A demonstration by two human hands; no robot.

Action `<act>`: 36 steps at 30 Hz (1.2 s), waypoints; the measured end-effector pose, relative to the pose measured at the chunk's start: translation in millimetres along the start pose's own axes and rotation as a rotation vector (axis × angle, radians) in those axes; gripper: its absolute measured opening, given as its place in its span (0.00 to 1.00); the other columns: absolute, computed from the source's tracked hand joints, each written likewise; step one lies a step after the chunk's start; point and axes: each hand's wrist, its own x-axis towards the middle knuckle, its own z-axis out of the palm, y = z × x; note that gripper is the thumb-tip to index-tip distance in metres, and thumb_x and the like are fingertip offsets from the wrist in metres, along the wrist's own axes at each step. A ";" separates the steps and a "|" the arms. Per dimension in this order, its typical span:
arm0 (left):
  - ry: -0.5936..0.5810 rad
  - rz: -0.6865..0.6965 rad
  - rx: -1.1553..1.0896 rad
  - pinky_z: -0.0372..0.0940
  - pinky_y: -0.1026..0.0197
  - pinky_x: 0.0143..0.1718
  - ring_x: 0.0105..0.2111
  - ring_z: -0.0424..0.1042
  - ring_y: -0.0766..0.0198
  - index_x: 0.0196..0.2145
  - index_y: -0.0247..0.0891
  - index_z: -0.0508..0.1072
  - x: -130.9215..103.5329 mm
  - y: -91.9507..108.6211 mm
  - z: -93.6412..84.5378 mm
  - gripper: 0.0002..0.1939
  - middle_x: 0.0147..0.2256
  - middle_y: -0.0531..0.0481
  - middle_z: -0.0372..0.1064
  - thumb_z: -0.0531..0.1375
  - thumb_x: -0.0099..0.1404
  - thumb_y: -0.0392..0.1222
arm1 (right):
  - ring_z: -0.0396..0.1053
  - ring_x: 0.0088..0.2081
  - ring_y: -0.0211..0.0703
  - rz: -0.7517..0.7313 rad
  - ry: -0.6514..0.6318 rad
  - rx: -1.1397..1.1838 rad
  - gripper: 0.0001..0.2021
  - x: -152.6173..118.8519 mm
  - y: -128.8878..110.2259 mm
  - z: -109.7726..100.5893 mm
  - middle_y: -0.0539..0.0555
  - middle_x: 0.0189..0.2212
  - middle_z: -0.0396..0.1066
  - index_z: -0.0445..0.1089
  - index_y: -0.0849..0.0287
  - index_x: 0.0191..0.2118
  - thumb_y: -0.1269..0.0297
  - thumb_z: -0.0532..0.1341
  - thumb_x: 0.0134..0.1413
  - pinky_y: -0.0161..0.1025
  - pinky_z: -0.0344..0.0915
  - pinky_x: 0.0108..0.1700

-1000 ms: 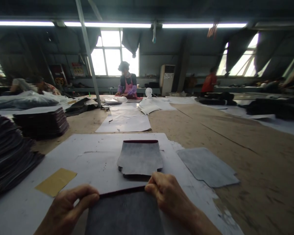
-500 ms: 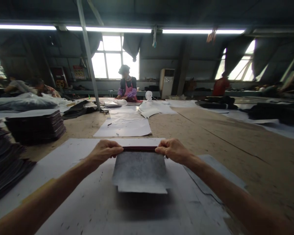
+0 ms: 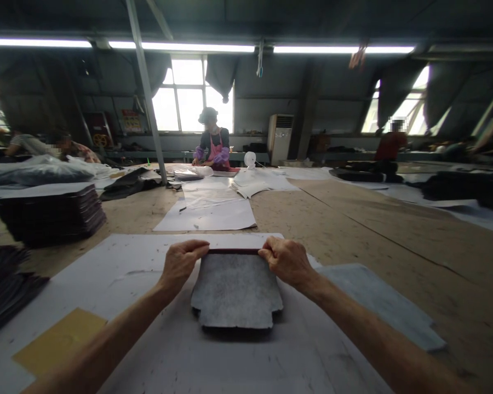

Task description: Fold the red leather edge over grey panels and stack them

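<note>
Between my hands is a grey cut piece of sheet material (image 3: 238, 290) with notched lower corners and a dark red strip along its far edge. My left hand (image 3: 184, 262) pinches the far left corner between thumb and fingers. At the far right corner my right hand (image 3: 285, 260) grips the same edge. The piece's near part hangs low over a large white paper sheet (image 3: 143, 339), with a dark shadow under its near edge. Whether that edge touches the paper I cannot tell.
A yellow-brown card (image 3: 61, 339) lies by my left forearm. Another grey cut piece (image 3: 382, 301) lies to the right. Dark stacks of cut pieces (image 3: 45, 216) stand at left, with a metal pole (image 3: 148, 93) behind. Across the table works a person in a pink apron (image 3: 216, 148).
The grey piece has come down closer to the paper and its near edge has steadied. More of the yellow-brown card shows. A person in red at the back right has shifted right.
</note>
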 end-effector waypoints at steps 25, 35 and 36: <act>-0.357 0.680 0.536 0.59 0.49 0.50 0.50 0.60 0.53 0.50 0.41 0.63 -48.7 9.5 27.5 0.21 0.52 0.45 0.59 0.47 0.65 0.54 | 0.65 0.30 0.39 0.152 -0.141 -0.035 0.09 -98.6 68.7 -65.6 0.52 0.29 0.68 0.70 0.63 0.32 0.61 0.60 0.50 0.35 0.61 0.32; -0.063 0.884 0.490 0.61 0.48 0.41 0.43 0.64 0.52 0.48 0.40 0.64 -71.5 35.9 1.0 0.18 0.47 0.43 0.60 0.48 0.65 0.50 | 0.64 0.33 0.42 -0.046 -0.075 -0.203 0.06 -140.2 87.5 -42.1 0.57 0.28 0.69 0.68 0.64 0.26 0.74 0.55 0.49 0.34 0.56 0.33; -0.068 0.888 0.475 0.62 0.50 0.41 0.43 0.64 0.53 0.48 0.41 0.64 -78.9 37.5 -4.1 0.17 0.47 0.44 0.60 0.49 0.65 0.49 | 0.64 0.31 0.41 -0.021 -0.026 -0.202 0.08 -137.9 90.9 -44.1 0.56 0.26 0.69 0.68 0.64 0.25 0.74 0.54 0.50 0.34 0.56 0.32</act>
